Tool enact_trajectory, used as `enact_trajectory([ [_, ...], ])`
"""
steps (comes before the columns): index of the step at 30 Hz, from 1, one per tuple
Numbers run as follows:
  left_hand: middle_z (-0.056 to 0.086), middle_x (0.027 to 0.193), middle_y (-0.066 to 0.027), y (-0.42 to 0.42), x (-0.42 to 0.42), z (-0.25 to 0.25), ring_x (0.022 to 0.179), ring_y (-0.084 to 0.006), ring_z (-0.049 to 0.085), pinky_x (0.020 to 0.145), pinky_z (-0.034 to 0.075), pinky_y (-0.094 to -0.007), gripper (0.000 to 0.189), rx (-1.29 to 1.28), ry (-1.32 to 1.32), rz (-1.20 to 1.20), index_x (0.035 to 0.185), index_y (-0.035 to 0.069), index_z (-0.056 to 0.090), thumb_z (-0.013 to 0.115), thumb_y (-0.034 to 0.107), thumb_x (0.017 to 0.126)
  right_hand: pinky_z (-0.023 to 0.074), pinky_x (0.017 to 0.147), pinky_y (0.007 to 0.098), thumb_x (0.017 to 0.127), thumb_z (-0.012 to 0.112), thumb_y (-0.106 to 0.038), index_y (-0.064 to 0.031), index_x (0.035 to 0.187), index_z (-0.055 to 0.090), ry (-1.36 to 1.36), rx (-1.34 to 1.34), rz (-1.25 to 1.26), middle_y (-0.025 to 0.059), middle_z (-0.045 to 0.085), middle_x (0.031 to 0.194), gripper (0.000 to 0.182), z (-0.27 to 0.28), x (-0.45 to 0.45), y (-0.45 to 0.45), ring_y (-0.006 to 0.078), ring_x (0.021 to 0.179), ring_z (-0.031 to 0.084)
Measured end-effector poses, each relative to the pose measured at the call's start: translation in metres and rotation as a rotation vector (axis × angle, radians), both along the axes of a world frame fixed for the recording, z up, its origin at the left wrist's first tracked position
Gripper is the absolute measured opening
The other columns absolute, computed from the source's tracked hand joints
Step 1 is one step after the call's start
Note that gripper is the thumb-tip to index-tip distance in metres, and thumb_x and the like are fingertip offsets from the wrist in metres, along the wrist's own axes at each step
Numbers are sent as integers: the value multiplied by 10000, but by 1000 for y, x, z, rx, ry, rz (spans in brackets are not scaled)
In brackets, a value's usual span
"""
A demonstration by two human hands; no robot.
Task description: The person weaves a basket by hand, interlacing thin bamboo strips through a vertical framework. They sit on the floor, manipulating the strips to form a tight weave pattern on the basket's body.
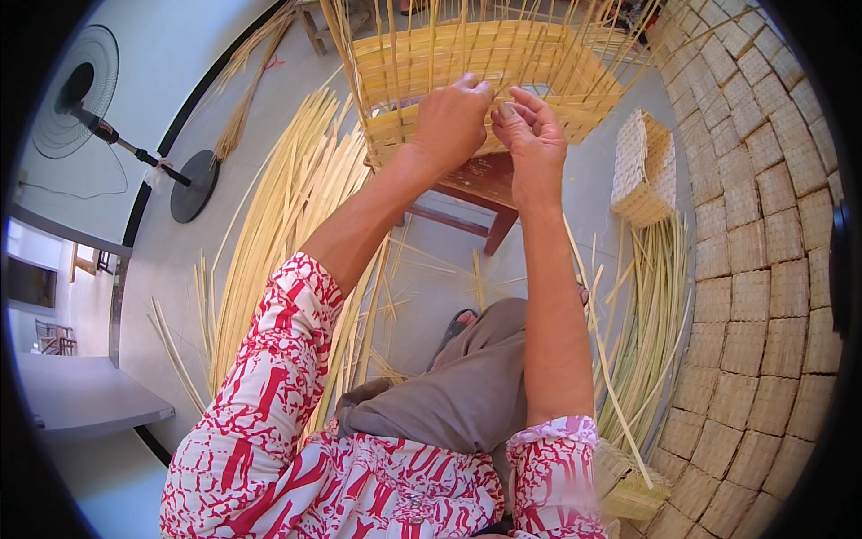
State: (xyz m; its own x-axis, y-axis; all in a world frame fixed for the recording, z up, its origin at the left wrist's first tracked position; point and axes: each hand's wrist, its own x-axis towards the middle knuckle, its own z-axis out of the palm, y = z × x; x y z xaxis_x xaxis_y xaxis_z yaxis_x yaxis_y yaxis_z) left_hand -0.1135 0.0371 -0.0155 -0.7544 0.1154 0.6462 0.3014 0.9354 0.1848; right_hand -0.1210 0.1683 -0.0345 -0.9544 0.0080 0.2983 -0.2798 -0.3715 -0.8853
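A large basket of yellow woven strips (465, 50) rests on a reddish-brown wooden stool (481, 180), its upright stakes still long and rising past its wall. At the near wall, my left hand (454, 111) has its fingers curled at the rim, knuckles up; what lies under the fingertips is hidden. Just to the right, my right hand (532, 128) is turned with thumb and forefinger close together and the other fingers bent, near the same rim. Whether a thin strip lies between those fingertips cannot be told.
Long pale strips (283, 215) lie on the floor at left, greener ones (650, 296) at right below a small woven basket (643, 168). Stacked woven blocks (747, 283) line the right side. A standing fan (84, 87) is at upper left, a grey tabletop (87, 397) at lower left.
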Motion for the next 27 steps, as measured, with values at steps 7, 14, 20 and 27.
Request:
enact_trajectory([
  [7,689,859,-168,-32,11,1,795,-363,686,664,528,-451,252,-14,18,-109,1142,69,618,662,175,918,574,684,281,968,660,-125,1,1121,615,-373,-158,74,72,670,909,203,-21,13,20,142,772,666],
  [14,697,902,-105,-76,69,-4,740,-216,710,626,553,-332,481,306,-41,-203,1343,82,490,709,75,914,585,662,288,975,673,-203,-54,1018,615,-451,-294,108,64,691,879,165,-27,29,26,149,736,678],
  [20,689,1014,-118,-46,77,-8,819,-288,711,674,576,-352,227,96,297,-313,1082,60,656,735,40,869,580,644,276,979,668,-191,-82,1002,619,-459,-280,126,42,690,860,121,-26,36,20,130,723,674],
  [27,669,937,-113,-23,40,-10,768,-332,661,632,531,-421,131,46,62,-128,965,68,630,711,111,872,583,650,277,985,652,-162,-85,1021,623,-455,-263,130,44,691,874,90,-20,34,19,127,727,671],
])
